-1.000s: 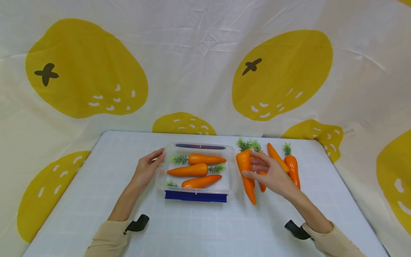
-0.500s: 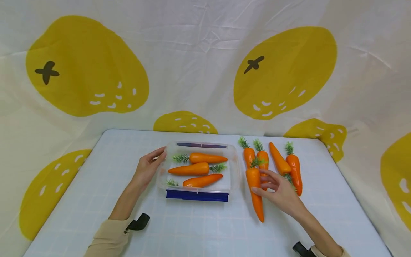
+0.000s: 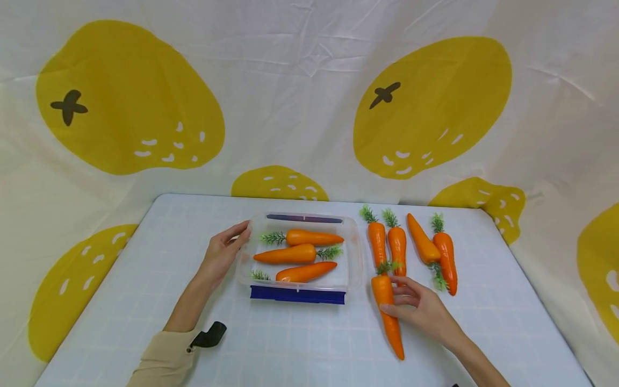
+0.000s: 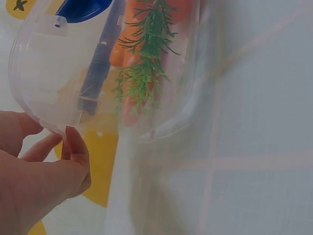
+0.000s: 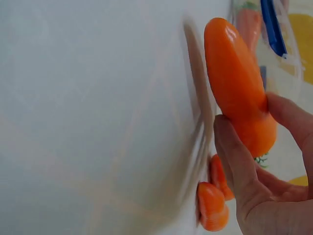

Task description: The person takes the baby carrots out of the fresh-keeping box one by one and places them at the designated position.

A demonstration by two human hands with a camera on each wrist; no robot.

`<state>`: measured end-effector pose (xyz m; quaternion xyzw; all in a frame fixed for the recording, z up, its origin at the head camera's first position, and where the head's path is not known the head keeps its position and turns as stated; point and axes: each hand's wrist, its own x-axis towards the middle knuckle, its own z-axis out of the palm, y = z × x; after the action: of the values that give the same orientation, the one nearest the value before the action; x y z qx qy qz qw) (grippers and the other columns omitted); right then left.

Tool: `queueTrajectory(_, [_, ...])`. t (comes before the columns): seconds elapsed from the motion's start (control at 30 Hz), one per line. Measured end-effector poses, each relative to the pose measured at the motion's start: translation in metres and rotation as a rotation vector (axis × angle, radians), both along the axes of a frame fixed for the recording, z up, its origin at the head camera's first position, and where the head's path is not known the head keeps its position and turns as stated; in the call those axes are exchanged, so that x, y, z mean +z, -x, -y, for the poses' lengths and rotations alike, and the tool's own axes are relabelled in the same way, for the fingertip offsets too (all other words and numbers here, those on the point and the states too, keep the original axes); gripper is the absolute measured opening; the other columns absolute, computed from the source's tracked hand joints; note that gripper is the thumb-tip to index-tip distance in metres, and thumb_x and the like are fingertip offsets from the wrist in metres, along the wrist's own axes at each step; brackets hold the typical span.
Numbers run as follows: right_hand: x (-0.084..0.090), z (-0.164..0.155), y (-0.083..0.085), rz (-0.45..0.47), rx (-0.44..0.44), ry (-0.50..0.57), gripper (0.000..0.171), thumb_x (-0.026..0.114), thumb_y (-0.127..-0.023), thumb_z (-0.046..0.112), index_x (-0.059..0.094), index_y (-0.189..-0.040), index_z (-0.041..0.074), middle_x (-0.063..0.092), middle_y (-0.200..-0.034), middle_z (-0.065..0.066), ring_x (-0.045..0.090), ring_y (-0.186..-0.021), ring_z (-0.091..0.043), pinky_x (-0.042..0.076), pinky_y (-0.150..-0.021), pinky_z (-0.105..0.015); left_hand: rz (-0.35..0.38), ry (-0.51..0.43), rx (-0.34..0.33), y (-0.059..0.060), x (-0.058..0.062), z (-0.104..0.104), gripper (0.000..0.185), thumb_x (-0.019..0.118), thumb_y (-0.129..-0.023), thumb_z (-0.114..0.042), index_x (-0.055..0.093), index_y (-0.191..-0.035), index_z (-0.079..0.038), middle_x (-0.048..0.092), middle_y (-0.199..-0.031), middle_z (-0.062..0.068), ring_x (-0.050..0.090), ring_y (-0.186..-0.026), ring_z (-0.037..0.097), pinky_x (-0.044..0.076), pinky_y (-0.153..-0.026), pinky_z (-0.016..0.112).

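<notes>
My left hand (image 3: 220, 259) pinches the left rim of a clear plastic box (image 3: 355, 252) with blue clips; the left wrist view shows thumb and fingers at the edge of the box (image 4: 44, 78). Three orange carrots with green tops lie inside, the far carrot (image 3: 315, 237), the middle carrot (image 3: 284, 255) and the near carrot (image 3: 306, 272). To the right of the box, my right hand (image 3: 427, 312) holds another carrot (image 3: 388, 312) between thumb and fingers, its tip toward me. Up close, that carrot (image 5: 237, 81) appears raised above the table.
Several more carrots lie right of the box: a left carrot (image 3: 376, 242), one beside it (image 3: 397, 247), a reversed one (image 3: 422, 239) and an outer one (image 3: 446, 260). The table (image 3: 300, 344) has a pale checked cover; a lemon-print cloth (image 3: 290, 107) hangs behind.
My right hand has drawn the held carrot toward me, away from the carrots behind it, uncovering them. My left hand stays on the box.
</notes>
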<state>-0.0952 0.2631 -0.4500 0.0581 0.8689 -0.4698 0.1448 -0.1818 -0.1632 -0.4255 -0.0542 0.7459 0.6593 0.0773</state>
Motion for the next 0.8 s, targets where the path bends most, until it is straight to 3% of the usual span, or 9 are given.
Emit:
queueTrajectory(0.23, [-0.005,0.001,-0.003,-0.021,0.035,-0.064,0.073,0.081,-0.071,0.043,0.053,-0.132,0.015,0.062,-0.116,-0.003,0.063,-0.093,-0.013,0.052,-0.082,-0.029,-0.009,-0.016,-0.014,-0.004,0.008,-0.002,0.050,0.055,-0.097,-0.029,0.046,-0.141,-0.008,0.042,-0.145,0.005,0.044,-0.125,0.028,0.038,-0.100,0.021])
queueTrajectory(0.47, [-0.004,0.004,-0.003,-0.075,0.091,-0.148,0.068,0.081,-0.071,0.044,0.057,-0.126,0.011,0.066,-0.101,0.002,0.061,-0.086,-0.010,0.051,-0.079,-0.028,-0.034,-0.015,0.003,0.009,-0.022,0.005,0.057,0.061,-0.090,-0.045,0.051,-0.139,-0.017,0.047,-0.141,-0.001,0.049,-0.117,0.020,0.041,-0.092,0.014])
queueTrajectory(0.63, [-0.002,0.004,-0.003,-0.097,0.093,-0.157,0.069,0.080,-0.072,0.044,0.057,-0.126,0.008,0.066,-0.102,0.002,0.062,-0.084,-0.009,0.051,-0.077,-0.026,-0.032,-0.019,0.004,0.009,-0.024,0.005,0.058,0.061,-0.090,-0.045,0.050,-0.139,-0.016,0.047,-0.141,-0.001,0.048,-0.118,0.020,0.042,-0.090,0.013])
queueTrajectory(0.8, [0.003,0.001,-0.004,-0.181,0.105,-0.124,0.060,0.080,-0.074,0.039,0.060,-0.121,0.007,0.066,-0.101,-0.003,0.064,-0.082,-0.011,0.052,-0.072,-0.023,-0.035,-0.022,0.008,0.009,-0.024,0.006,0.056,0.061,-0.090,-0.044,0.051,-0.138,-0.016,0.047,-0.141,0.000,0.048,-0.117,0.019,0.042,-0.089,0.012])
